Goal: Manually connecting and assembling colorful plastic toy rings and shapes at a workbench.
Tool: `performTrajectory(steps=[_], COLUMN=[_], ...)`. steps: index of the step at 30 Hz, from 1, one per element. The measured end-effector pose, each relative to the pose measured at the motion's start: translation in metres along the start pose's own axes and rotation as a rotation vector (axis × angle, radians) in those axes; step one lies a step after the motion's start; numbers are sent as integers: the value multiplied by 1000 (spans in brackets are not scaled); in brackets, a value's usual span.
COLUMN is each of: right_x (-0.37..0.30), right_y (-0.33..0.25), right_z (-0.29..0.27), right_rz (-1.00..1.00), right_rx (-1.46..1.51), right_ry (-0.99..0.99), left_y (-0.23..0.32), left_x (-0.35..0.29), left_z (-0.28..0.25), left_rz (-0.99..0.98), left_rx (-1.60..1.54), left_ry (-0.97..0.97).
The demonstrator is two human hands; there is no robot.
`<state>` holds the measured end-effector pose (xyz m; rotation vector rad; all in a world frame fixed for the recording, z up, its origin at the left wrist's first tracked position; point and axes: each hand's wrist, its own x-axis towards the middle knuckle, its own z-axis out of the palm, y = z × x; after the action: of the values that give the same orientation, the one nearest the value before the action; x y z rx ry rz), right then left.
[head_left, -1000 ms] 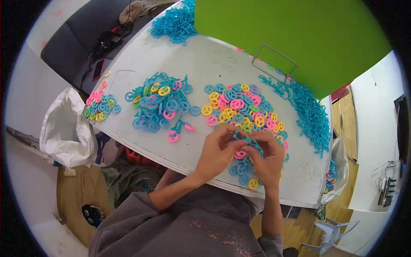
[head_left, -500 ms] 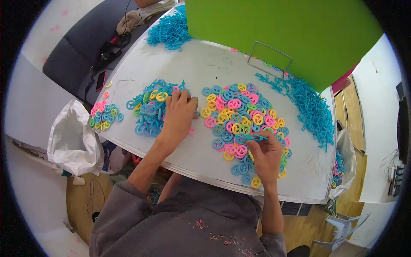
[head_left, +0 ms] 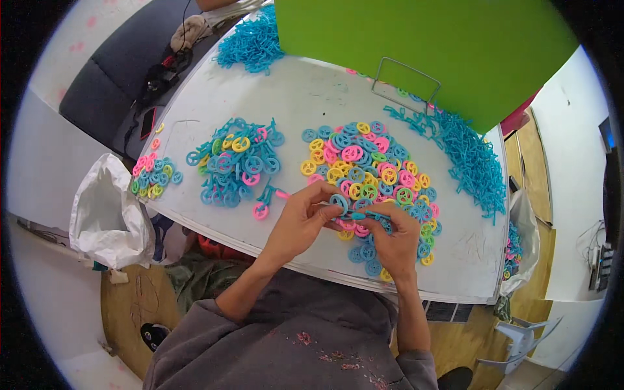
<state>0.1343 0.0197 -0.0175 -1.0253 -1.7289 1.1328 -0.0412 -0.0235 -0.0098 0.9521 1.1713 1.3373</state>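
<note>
My left hand (head_left: 298,224) pinches a small blue spoked plastic wheel (head_left: 337,202) between thumb and fingers. Close against it, my right hand (head_left: 394,239) grips a thin blue plastic stick piece (head_left: 372,215); whether the two parts are joined I cannot tell. Both hands are over the near left side of a pile of blue, pink, yellow and green wheels (head_left: 370,158). To the left lies a heap of blue sticks with wheels on them (head_left: 237,162). One blue stick with a pink wheel (head_left: 260,210) rests between that heap and my left hand.
Loose blue sticks form piles at the right (head_left: 478,162) and far left (head_left: 250,42) of the white table (head_left: 312,84). A large green panel (head_left: 422,45) with a wire loop (head_left: 407,82) stands behind. White bags flank the table, left (head_left: 88,214) and right (head_left: 528,250).
My left hand has left the heap on the left and come right to meet my right hand, with a wheel now in it. A stick with a pink wheel lies apart from the heap.
</note>
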Motion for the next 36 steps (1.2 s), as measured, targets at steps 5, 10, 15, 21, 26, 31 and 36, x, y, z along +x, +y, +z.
performTrajectory(steps=[5,10,15,21,26,31,36], right_x=[0,-2,0,-1,0,-2,-2], right_y=[-6,-1,-2,1,-2,6,-5], right_z=[3,8,11,10,12,11,21], right_rz=[-91,237,284,293,371,518,364], right_rx=[-95,129,356,337,487,834,579], right_ry=[-23,1,122,117,58,33,169], left_y=[-11,-18,-6,-14,-14,-17,-9], left_x=[4,7,4,2,4,3,-4], left_z=[0,4,13,18,22,26,31], left_rz=[88,137,218,303,527,545,483], left_rx=[63,88,288,228,450,473,565], left_ry=[18,20,-14,68,209,231,266])
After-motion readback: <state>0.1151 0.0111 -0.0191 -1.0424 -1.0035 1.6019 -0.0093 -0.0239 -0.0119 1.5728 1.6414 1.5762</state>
